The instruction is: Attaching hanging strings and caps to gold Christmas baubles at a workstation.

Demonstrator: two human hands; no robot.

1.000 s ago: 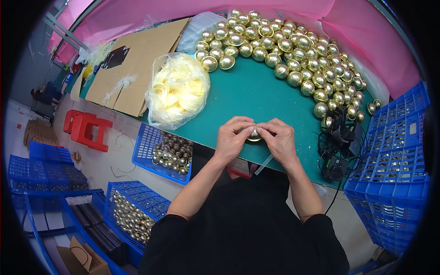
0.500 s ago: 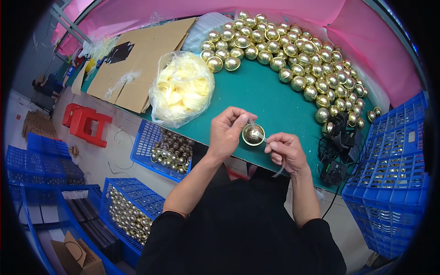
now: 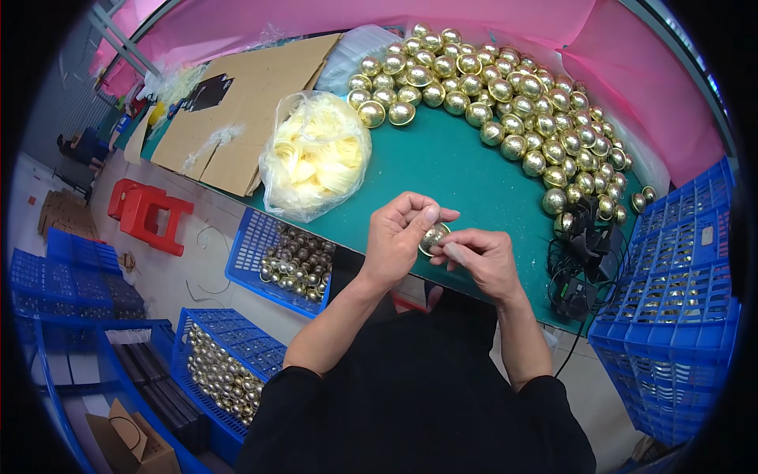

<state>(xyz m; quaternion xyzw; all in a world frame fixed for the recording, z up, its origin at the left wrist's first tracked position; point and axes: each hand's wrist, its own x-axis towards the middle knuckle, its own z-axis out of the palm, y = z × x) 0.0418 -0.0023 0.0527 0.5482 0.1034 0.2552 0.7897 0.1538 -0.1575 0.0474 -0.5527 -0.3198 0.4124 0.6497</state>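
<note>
Between my hands, over the near edge of the green table, is a shiny gold ball with small holes and a rim. My left hand is closed at the ball's left side, thumb and forefinger together above it. On the other side, my right hand pinches close against the ball, its fingertips overlapping the ball's lower right. What those right fingertips pinch is too small to make out. Across the back and right of the table lie many similar gold balls.
A clear bag of pale yellow ribbon strips sits beside flattened cardboard. Black cables and a device lie at the table's right. Blue crates stand right; another blue crate of balls is below left. A red stool stands on the floor.
My right hand has moved left and up against the ball, and my left hand has shifted slightly right. The pale strip seen between them before is now hidden. The ball is more covered.
</note>
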